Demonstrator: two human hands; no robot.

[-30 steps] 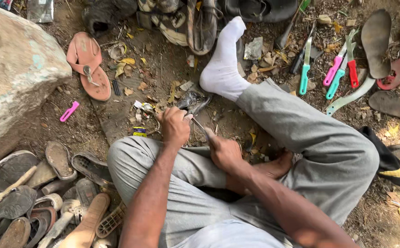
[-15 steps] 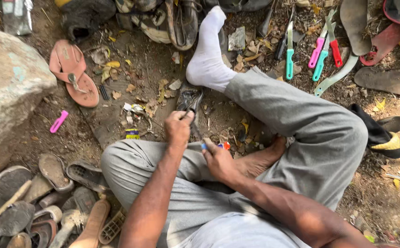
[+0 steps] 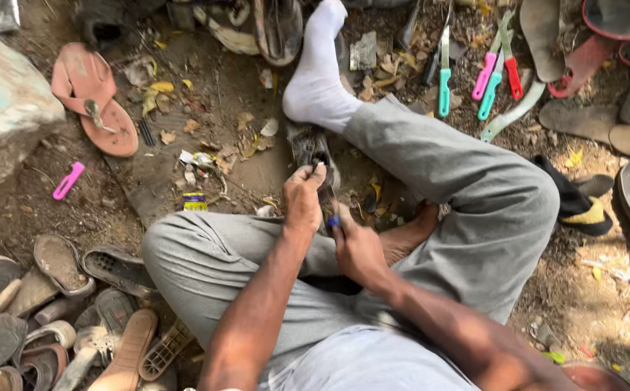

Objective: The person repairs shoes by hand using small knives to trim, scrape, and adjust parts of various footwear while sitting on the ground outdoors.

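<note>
Grey, worn leather of a small shoe piece (image 3: pixel 310 148) lies on the dirt ground (image 3: pixel 242 94) between my knees; my left hand (image 3: pixel 302 199) closes its grip on the near edge, probably to steady it. My right hand (image 3: pixel 357 250), fist curled, clamps a blue-handled tool (image 3: pixel 331 210) angled toward that piece.

Pink sandal (image 3: pixel 94 98), grey rock (image 3: pixel 3 116), teal-handled knife (image 3: pixel 444 80), worn soles (image 3: pixel 54 318)

Dusty, worn surfaces

Rough matt dirt ground (image 3: pixel 242 166); soft white knit sock (image 3: pixel 318 80); grey cloth trousers (image 3: pixel 459 174); glossy plastic knife handles (image 3: pixel 444 93); scuffed rubber sandal (image 3: pixel 90 98); coarse stone (image 3: pixel 0 123).
</note>
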